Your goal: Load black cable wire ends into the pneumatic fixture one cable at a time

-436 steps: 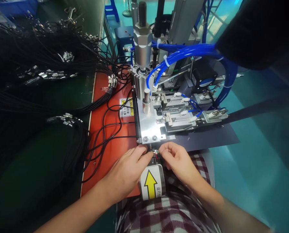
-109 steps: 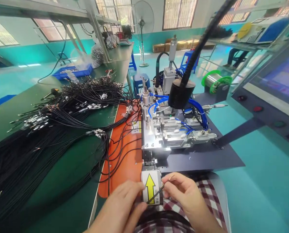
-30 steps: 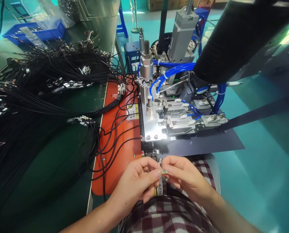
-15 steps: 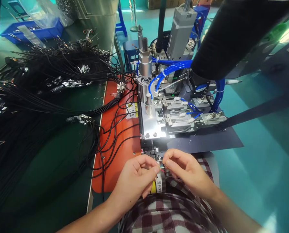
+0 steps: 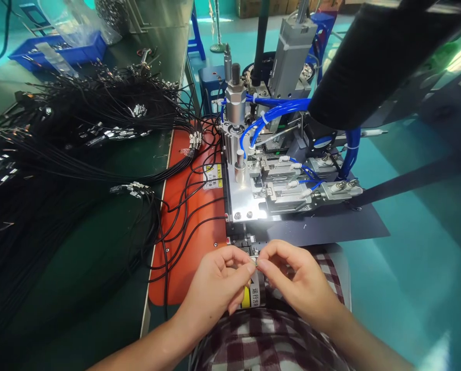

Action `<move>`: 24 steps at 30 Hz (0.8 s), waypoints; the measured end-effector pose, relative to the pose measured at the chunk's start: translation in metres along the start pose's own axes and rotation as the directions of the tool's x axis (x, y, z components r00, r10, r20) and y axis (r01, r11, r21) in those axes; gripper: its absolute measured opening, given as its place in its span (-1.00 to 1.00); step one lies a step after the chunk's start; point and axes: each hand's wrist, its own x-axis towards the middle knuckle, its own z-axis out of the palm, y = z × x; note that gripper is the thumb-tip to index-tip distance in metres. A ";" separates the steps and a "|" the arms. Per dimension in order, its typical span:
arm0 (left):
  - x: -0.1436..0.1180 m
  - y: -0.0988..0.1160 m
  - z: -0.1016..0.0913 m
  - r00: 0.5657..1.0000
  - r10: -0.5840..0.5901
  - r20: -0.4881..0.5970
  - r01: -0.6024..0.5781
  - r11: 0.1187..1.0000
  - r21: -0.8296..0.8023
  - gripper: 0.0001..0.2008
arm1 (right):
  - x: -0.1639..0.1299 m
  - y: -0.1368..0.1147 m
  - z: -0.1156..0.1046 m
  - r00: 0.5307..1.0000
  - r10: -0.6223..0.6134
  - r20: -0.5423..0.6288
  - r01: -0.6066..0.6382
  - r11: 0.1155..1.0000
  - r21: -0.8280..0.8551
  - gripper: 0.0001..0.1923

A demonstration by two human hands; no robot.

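My left hand [image 5: 223, 278] is closed in a pinch, thumb against forefinger, on thin coloured wires [image 5: 257, 267]. Only a speck of the wires shows, and the cable behind them is hidden by the fingers. My right hand [image 5: 298, 273] also pinches, its thumb and forefinger meeting the left fingertips at the wire ends. Both hands are above my lap, just in front of the machine's near edge. Below the left fingers a yellow and white label [image 5: 249, 296] with printed characters shows on the machine's front.
A metal machine [image 5: 249, 201] with blue air hoses [image 5: 284, 105] stands ahead on an orange base [image 5: 192, 226]. Black cables [image 5: 184, 206] cross the base into it. Piles of black cables with shiny connectors [image 5: 114, 134] cover the left table. A blue tray [image 5: 95, 49] sits behind them.
My right fingertips have moved left and closed up against the left ones. The red and green wires that showed between the hands are now almost hidden. The view has shifted slightly.
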 end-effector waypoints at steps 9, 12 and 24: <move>-0.010 -0.002 0.002 0.921 0.381 -0.083 -0.333 0.878 0.344 -0.89 | 0.002 -0.008 -0.003 0.974 0.189 0.121 -0.215 0.943 0.255 -0.76; -0.011 -0.004 -0.001 0.892 0.452 -0.026 -0.400 0.813 0.424 -0.91 | 0.004 -0.007 -0.001 0.959 0.226 0.169 -0.274 0.889 0.367 -0.70; -0.002 0.009 0.002 0.999 -0.037 0.006 0.038 0.989 -0.140 -0.79 | -0.002 -0.005 0.002 0.963 0.256 0.081 -0.267 0.890 0.370 -0.75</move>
